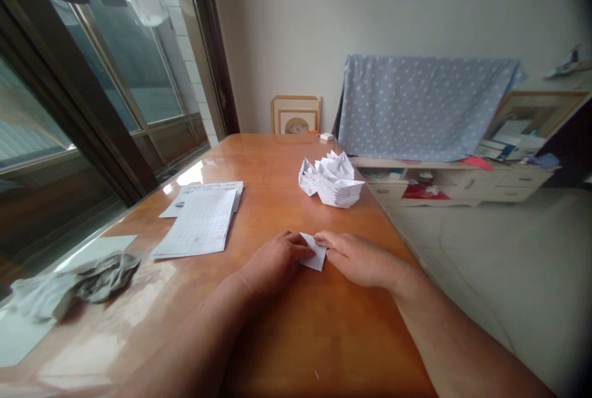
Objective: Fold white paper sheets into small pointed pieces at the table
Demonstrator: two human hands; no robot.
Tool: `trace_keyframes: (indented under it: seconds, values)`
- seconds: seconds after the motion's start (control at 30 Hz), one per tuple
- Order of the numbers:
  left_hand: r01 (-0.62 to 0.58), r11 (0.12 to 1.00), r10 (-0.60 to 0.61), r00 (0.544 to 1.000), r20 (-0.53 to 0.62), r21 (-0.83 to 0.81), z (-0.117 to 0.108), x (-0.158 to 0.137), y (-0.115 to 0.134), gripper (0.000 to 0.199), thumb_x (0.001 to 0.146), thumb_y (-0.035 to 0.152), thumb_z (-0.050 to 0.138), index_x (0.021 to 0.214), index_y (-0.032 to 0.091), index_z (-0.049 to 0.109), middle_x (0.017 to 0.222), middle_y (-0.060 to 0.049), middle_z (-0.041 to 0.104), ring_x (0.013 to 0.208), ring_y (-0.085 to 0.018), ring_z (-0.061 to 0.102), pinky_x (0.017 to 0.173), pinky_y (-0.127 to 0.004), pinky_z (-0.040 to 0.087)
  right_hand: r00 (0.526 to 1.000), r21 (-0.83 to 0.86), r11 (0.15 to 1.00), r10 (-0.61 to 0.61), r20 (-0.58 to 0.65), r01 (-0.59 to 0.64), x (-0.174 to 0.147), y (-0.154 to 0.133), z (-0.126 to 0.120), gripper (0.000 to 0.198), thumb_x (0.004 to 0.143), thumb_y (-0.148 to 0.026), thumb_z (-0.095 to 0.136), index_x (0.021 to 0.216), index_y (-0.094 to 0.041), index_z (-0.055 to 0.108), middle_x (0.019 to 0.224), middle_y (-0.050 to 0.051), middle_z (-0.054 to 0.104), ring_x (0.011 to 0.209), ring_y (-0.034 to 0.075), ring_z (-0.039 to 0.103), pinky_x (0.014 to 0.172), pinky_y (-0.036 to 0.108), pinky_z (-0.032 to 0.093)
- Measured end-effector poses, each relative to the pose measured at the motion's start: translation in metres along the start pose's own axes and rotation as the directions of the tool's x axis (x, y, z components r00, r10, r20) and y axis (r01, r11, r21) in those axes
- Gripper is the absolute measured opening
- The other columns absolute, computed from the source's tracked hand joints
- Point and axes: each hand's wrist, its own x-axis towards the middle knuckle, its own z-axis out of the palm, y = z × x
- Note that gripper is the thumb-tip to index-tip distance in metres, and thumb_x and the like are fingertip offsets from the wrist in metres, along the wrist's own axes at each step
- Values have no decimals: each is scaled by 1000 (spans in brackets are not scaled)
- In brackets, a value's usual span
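A small folded piece of white paper (316,257) lies on the wooden table between my two hands. My left hand (276,261) is closed on its left side, thumb and fingers pressing it near the table. On the opposite side, my right hand (354,256) pinches the paper's upper right edge with bent fingers. Beyond them stands a stack of folded paper boats (337,188), nested together with pointed tips upward. To the left rests a pile of written paper sheets (197,225), which neither hand touches.
A crumpled grey cloth (108,277) lies at the table's left, partly over pale sheets. A small white box (327,137) sits at the far edge. The table (277,169) ends at right beside the floor; a white cabinet (481,185) stands past it, under a dotted blue cloth (425,108).
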Motion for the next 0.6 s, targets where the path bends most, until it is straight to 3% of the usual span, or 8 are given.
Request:
trace_keyframes:
  seconds: [0.17, 0.27, 0.4, 0.6]
  values:
    - [44, 998, -45, 999, 14, 46, -1, 1, 1, 46, 82, 5, 51, 113, 29, 75, 115, -5, 68, 106, -23, 59, 95, -35, 47, 988, 43, 997, 65, -138, -59, 8, 10, 14, 37, 96, -35, 51, 129, -24, 63, 127, 8, 69, 114, 26, 64, 97, 38, 48]
    - [66, 996, -66, 998, 2, 56, 0, 1, 2, 47, 81, 4, 51, 111, 31, 75, 113, -3, 68, 105, -22, 59, 94, -35, 46, 974, 16, 996, 84, -212, -82, 12, 17, 23, 65, 91, -47, 59, 148, -20, 46, 152, 13, 49, 139, 29, 46, 111, 43, 38]
    - [87, 995, -87, 996, -11, 43, 0, -2, 1, 43, 83, 7, 54, 111, 33, 75, 113, -3, 68, 106, -22, 59, 95, -36, 45, 990, -68, 993, 91, -104, -99, 16, 23, 27, 95, 85, -66, 59, 160, -18, 24, 166, 13, 22, 154, 31, 11, 122, 50, 16]
    - [95, 994, -95, 995, -1, 51, -3, -3, -1, 41, 85, 10, 55, 113, 33, 75, 116, -3, 68, 110, -24, 59, 99, -38, 42, 973, -135, 967, 223, 53, -215, 16, 28, 24, 116, 75, -81, 58, 163, -23, 9, 169, 12, 2, 154, 34, -7, 121, 58, 3]
